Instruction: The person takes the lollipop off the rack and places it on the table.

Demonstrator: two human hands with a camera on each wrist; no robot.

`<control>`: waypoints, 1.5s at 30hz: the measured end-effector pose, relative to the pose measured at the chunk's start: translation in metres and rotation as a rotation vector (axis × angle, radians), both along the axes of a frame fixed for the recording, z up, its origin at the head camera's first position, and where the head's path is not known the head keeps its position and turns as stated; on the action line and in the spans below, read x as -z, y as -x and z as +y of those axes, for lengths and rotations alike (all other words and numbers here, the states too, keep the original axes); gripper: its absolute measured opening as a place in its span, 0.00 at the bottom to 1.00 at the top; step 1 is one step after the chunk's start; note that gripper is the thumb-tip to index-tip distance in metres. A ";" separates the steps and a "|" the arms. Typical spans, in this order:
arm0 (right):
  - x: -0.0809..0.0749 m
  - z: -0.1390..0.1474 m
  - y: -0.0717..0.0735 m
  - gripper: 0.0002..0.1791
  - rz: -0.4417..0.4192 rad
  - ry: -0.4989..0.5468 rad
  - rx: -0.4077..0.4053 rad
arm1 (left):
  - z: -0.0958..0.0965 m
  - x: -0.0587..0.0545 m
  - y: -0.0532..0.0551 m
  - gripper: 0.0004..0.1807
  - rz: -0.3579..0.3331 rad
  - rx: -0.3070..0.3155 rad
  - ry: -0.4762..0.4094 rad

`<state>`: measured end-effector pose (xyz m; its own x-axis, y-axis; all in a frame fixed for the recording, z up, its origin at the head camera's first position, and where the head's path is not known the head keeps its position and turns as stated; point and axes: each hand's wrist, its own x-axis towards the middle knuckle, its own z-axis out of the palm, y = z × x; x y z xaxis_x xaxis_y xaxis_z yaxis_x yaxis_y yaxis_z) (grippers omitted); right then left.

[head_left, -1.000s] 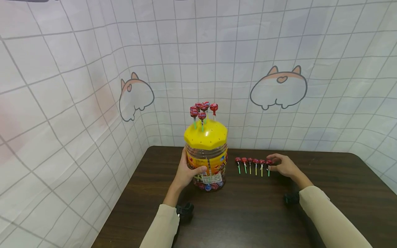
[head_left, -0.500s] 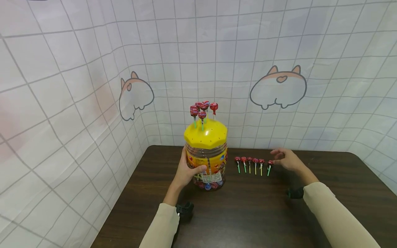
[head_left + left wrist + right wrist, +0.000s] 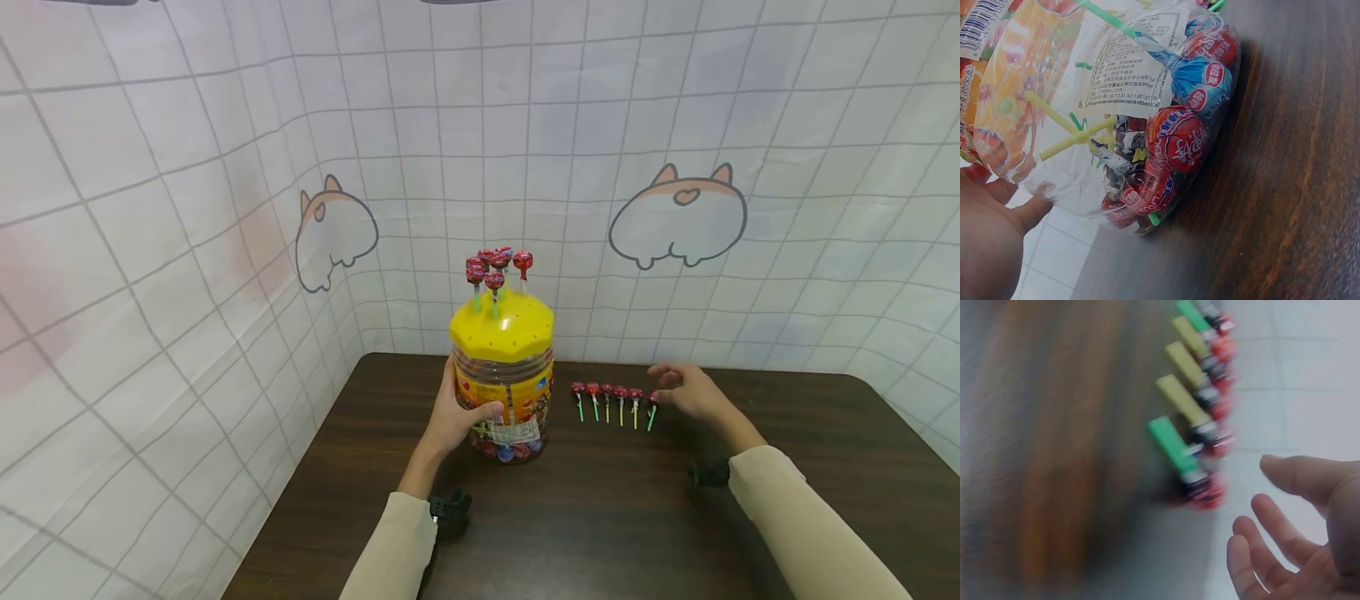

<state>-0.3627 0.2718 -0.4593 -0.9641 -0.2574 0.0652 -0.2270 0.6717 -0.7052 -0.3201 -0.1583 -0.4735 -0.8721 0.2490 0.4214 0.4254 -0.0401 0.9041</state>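
Observation:
A clear plastic candy jar (image 3: pixel 501 396) with a yellow lid (image 3: pixel 513 329) stands upright on the table, lollipops inside its base. Several red-wrapped lollipops (image 3: pixel 494 282) stick up from holes in the lid. My left hand (image 3: pixel 450 421) grips the jar's left side, thumb across the front; in the left wrist view its fingers are partly behind the jar. To the right, several lollipops (image 3: pixel 607 402) lie in a row, heads toward the wall. My right hand (image 3: pixel 693 392) hovers by the head of the rightmost lollipop (image 3: pixel 652 414), fingers loosely bent and parted, holding nothing.
The dark wooden table (image 3: pixel 592 517) ends at the back against a white gridded cloth (image 3: pixel 577 192) with cartoon animal drawings. The cloth also runs along the left side. Dark bands sit on both wrists.
My right hand has let go of the rightmost lollipop and drawn slightly right. That lollipop now lies tilted from the others. My left hand stays on the jar; the head view has shifted slightly.

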 end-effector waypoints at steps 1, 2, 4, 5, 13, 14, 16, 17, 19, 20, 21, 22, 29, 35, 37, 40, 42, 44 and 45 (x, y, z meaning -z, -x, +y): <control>-0.008 -0.003 -0.001 0.24 0.002 0.015 -0.010 | 0.000 0.000 0.000 0.58 0.000 0.000 0.001; -0.017 -0.007 -0.002 0.24 0.013 0.030 -0.018 | 0.000 0.000 0.000 0.59 -0.001 0.000 0.001; -0.038 -0.018 -0.005 0.24 0.057 0.050 -0.045 | 0.000 0.000 0.000 0.59 -0.005 0.000 0.002; -0.049 -0.024 -0.007 0.24 0.085 0.058 -0.066 | 0.000 0.000 0.000 0.59 -0.005 -0.002 0.004; -0.137 -0.088 -0.025 0.23 0.331 0.110 -0.216 | 0.000 0.000 0.000 0.57 -0.002 -0.005 0.010; -0.145 -0.096 -0.028 0.22 0.354 0.121 -0.219 | 0.000 0.000 0.000 0.57 -0.004 -0.007 0.011; -0.160 -0.112 -0.035 0.22 0.400 0.150 -0.230 | 0.000 0.001 0.000 0.58 -0.005 -0.007 0.011; -0.166 -0.120 -0.038 0.22 0.422 0.161 -0.231 | 0.000 0.002 0.000 0.58 -0.005 -0.008 0.014; -0.175 -0.134 -0.042 0.21 0.455 0.195 -0.241 | 0.000 0.003 0.001 0.58 -0.002 -0.005 0.015; -0.178 -0.141 -0.043 0.21 0.468 0.214 -0.246 | 0.000 0.003 0.001 0.58 -0.002 -0.003 0.014; -0.181 -0.148 -0.044 0.21 0.478 0.231 -0.255 | 0.001 0.003 0.002 0.59 -0.001 -0.003 0.014; -0.183 -0.154 -0.044 0.22 0.486 0.249 -0.263 | 0.001 0.003 0.002 0.59 0.000 -0.003 0.014; -0.182 -0.193 -0.040 0.22 0.490 0.344 -0.302 | 0.000 0.003 0.004 0.57 0.005 -0.004 0.007; -0.177 -0.216 -0.036 0.21 0.489 0.380 -0.281 | -0.001 0.004 0.004 0.56 -0.004 -0.009 0.014; -0.177 -0.221 -0.036 0.21 0.493 0.379 -0.273 | -0.001 0.004 0.004 0.56 -0.008 -0.010 0.016; -0.179 -0.228 -0.037 0.19 0.501 0.384 -0.269 | -0.001 0.003 0.003 0.57 -0.014 -0.016 0.016; -0.180 -0.231 -0.039 0.18 0.507 0.391 -0.266 | 0.000 0.003 0.003 0.57 -0.017 -0.021 0.017; -0.181 -0.232 -0.039 0.17 0.511 0.399 -0.258 | 0.000 0.003 0.003 0.57 -0.019 -0.024 0.019; -0.181 -0.233 -0.040 0.17 0.510 0.407 -0.251 | 0.000 0.003 0.003 0.57 -0.021 -0.025 0.020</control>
